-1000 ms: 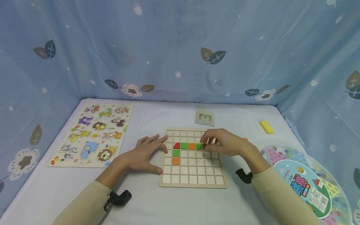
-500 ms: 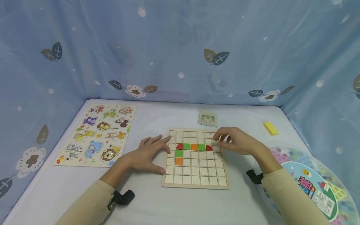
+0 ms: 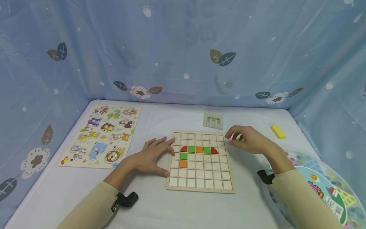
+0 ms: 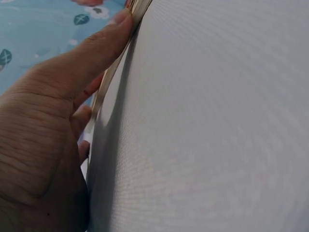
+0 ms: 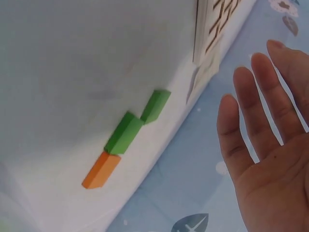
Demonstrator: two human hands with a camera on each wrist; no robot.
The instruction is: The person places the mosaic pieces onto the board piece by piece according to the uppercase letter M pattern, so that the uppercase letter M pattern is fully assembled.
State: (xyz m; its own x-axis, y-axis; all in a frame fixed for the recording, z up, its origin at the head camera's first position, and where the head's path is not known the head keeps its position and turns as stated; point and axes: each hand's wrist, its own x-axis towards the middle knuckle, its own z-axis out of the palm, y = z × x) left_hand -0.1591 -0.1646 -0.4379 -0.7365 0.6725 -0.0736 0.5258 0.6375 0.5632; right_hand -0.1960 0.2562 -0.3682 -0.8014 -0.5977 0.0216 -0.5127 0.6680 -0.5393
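Left hand (image 3: 151, 158), fingers spread, touches the board (image 3: 200, 190), likely steadying it; right hand (image 3: 248, 140), fingers loosely extended, hovers near green blocks (image 5: 124, 133).

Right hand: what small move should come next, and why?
Probably pick up a loose green block with the right hand: its fingers look empty, and the board has a green square below the left red piece but none below the right red piece.

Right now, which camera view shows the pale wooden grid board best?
The head view: nearly the whole pale wooden grid board is visible. The left wrist view shows only its edge; the right, one corner.
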